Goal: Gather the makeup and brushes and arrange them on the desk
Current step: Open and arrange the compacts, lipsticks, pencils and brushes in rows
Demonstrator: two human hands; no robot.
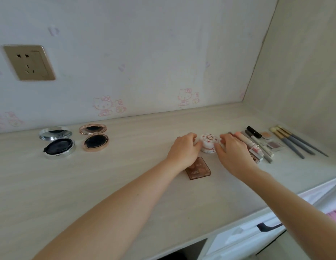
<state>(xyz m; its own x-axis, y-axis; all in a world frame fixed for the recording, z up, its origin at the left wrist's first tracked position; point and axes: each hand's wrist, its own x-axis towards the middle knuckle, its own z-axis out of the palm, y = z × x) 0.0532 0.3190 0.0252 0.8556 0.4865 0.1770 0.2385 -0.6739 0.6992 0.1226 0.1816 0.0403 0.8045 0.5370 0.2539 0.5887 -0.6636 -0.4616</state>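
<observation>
A small round white jar [209,143] with a pink flower pattern sits on the pale wooden desk [126,184]. My left hand [184,149] holds its left side with curled fingers and my right hand [232,151] holds its right side. A brown square palette [199,170] lies just in front of the jar, partly under my left wrist. To the right lie several pens and tubes [257,145], small eyeshadow pans [274,144] and three grey-handled brushes [294,143] in a row. Two open compacts rest at the left: a silver one [57,142] and a rose-gold one [95,137].
A wall with cartoon-cat wallpaper and a socket [29,62] stands behind the desk. A side panel [304,81] closes the right end. White drawers with a dark handle [266,227] sit below the front edge at the right.
</observation>
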